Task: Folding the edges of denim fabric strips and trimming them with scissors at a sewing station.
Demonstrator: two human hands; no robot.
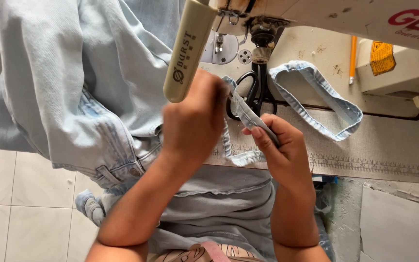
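Denim garment (73, 82), pale blue, fills the upper left of your view, hangs off the tabletop (389, 145) edge and gathers in your lap. Behind it stands the sewing machine (364, 19), cream-coloured, with its needle area above the black scissors (258, 92) that lie on the tabletop. A cream tool handle (190, 48) slants down from the top toward your left hand; you cannot tell whether that hand holds it.

Your left hand (192, 121) is closed, knuckles up, fingers curled at the denim strip (316, 97). Your right hand (280, 145) is closed in a pinch on the same strip, thumb and forefinger pressing its near end. The two hands sit just beside each other, in front of the scissors.

The denim strip runs from your hands up past the scissors, loops to the right across the tabletop and returns toward the ruler markings (364, 162) printed along the tabletop edge. An orange pencil (352, 58) lies beside the machine base, well apart from both hands.
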